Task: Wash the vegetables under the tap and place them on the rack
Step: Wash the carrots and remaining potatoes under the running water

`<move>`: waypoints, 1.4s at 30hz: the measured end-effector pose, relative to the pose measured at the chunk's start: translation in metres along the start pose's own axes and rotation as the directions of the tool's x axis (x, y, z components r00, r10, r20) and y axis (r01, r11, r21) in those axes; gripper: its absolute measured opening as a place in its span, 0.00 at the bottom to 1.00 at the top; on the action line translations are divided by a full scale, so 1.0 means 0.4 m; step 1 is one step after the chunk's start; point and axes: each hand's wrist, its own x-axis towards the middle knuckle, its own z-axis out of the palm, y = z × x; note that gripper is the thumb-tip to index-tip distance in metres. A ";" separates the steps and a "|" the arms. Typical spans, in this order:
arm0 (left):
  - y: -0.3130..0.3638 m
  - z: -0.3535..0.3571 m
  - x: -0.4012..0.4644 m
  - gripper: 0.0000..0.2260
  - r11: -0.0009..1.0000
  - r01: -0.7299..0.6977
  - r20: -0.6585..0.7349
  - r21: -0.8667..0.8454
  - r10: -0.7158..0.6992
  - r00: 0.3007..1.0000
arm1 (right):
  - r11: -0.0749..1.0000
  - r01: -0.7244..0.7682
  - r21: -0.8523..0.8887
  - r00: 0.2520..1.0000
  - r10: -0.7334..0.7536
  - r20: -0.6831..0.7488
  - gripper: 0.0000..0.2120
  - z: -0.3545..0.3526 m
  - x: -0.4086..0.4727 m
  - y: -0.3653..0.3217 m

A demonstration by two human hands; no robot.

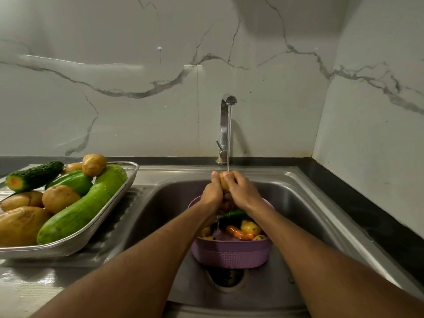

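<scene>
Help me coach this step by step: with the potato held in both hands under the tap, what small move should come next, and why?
Probably turn the potato under the stream. Both the left hand and the right hand cup it above the purple basket, and water from the tap strikes only its top. Afterwards it could join the washed vegetables on the rack.

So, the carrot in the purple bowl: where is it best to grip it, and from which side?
Probably pinch the carrot at its middle, from above. It lies nearly flat on top of the other vegetables in the bowl, its upper side bare, while potatoes crowd its ends. Both hands, left and right, now hold a potato.
</scene>
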 end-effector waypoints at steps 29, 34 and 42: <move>0.002 -0.006 0.008 0.30 0.976 0.193 0.118 -0.101 -0.181 0.976 | 0.970 -0.141 0.199 0.984 0.159 -0.081 0.17 -0.023 0.001 0.004; 0.006 -0.005 0.014 0.30 0.968 0.190 0.084 -0.165 -0.178 0.980 | 0.932 -0.122 0.340 0.992 0.125 0.015 0.14 -0.024 -0.007 0.008; 0.010 -0.022 0.002 0.33 0.969 0.195 0.071 -0.154 -0.186 0.980 | 0.923 -0.147 0.354 0.989 0.143 0.036 0.16 -0.026 -0.012 -0.001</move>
